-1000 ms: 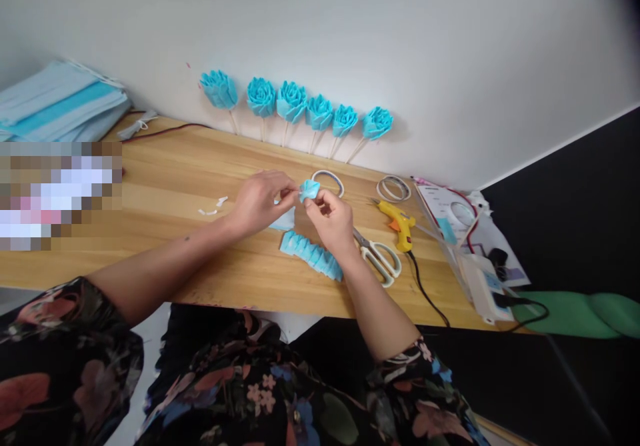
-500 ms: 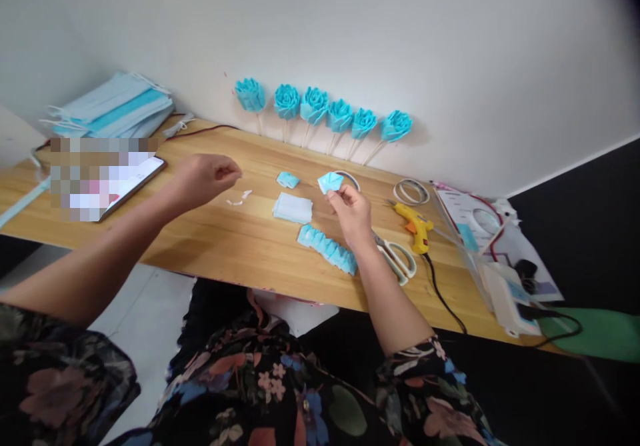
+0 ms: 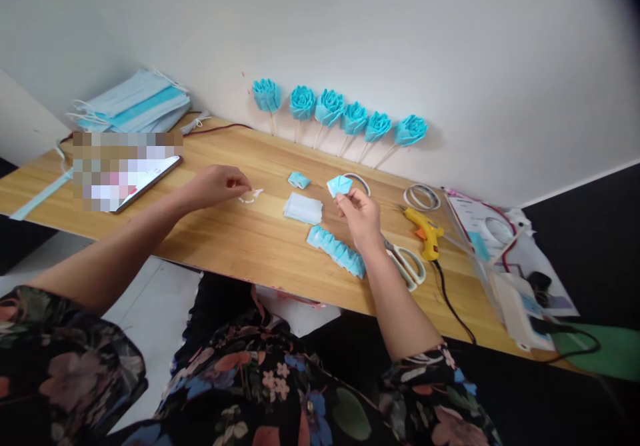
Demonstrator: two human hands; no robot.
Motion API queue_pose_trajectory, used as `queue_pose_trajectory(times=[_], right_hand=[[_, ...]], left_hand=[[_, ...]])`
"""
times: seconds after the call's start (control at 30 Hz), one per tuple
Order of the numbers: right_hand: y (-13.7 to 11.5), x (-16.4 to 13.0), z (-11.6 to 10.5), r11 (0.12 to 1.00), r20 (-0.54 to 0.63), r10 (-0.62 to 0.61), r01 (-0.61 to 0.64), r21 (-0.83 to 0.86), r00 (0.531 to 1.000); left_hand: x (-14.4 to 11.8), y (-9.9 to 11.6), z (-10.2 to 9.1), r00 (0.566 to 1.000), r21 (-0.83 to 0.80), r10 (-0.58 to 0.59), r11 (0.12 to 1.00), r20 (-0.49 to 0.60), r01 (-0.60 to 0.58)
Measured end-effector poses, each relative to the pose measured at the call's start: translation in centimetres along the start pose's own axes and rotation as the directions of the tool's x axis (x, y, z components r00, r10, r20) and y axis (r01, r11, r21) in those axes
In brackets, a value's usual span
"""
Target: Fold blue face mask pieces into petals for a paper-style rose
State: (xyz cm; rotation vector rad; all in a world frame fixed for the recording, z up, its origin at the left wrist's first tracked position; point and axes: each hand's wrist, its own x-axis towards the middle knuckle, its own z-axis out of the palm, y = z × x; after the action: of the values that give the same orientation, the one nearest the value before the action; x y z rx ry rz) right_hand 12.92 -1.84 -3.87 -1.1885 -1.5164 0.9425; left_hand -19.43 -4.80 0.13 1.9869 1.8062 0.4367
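Note:
My right hand [image 3: 362, 218] pinches a folded light-blue petal [image 3: 339, 185] between thumb and fingers, raised over the table. On the left, my left hand [image 3: 220, 185] has its fingers pressed together beside small white scraps [image 3: 251, 196]; whether anything is between the fingertips I cannot make out. Between the hands lie a small folded blue piece [image 3: 299, 180] and a stack of white sheets [image 3: 303, 209]. Nearer the front edge, a row of folded blue petals [image 3: 336, 251] overlaps, just left of my right forearm.
Several blue flowers [image 3: 329, 107] on sticks lean against the wall. Scissors [image 3: 411, 267], a yellow glue gun [image 3: 423, 231] and tape rolls [image 3: 422, 197] lie right. A power strip [image 3: 517, 309] sits farther right. Left are a phone [image 3: 150, 183] and stacked face masks [image 3: 135, 103].
My left hand has lowered toward the white scraps. My right hand still holds the folded petal. The whole view has shifted slightly, so things appear farther right.

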Motion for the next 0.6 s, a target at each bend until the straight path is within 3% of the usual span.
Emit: queue_pose_trajectory(times=[0.17,0.3,0.4,0.5,0.6], right_hand=[[-0.5,-0.1,0.1,1.000,0.002,-0.005,0.005,-0.004,1.000],[-0.9,-0.3,0.1,0.999,0.008,-0.005,0.005,0.044,1.000],[-1.2,-0.5,0.1,0.994,0.065,-0.003,-0.004,0.109,0.998],[-1.3,-0.6,0.1,0.989,0.124,-0.009,-0.010,0.148,0.992],[-1.2,-0.7,0.1,0.984,0.154,-0.016,-0.012,0.179,0.988]], left_hand=[[0.4,-0.9,0.6,0.999,-0.038,-0.007,0.999,-0.042,0.005],[0.6,-0.1,0.6,0.997,-0.078,0.051,0.995,-0.056,-0.056],[1.2,1.9,0.8,0.988,-0.138,0.122,0.981,-0.092,-0.134],[2.0,4.8,1.5,0.975,-0.331,0.198,0.917,-0.103,-0.221],[2.8,7.7,2.4,0.967,-0.511,0.254,0.831,-0.004,-0.220]])
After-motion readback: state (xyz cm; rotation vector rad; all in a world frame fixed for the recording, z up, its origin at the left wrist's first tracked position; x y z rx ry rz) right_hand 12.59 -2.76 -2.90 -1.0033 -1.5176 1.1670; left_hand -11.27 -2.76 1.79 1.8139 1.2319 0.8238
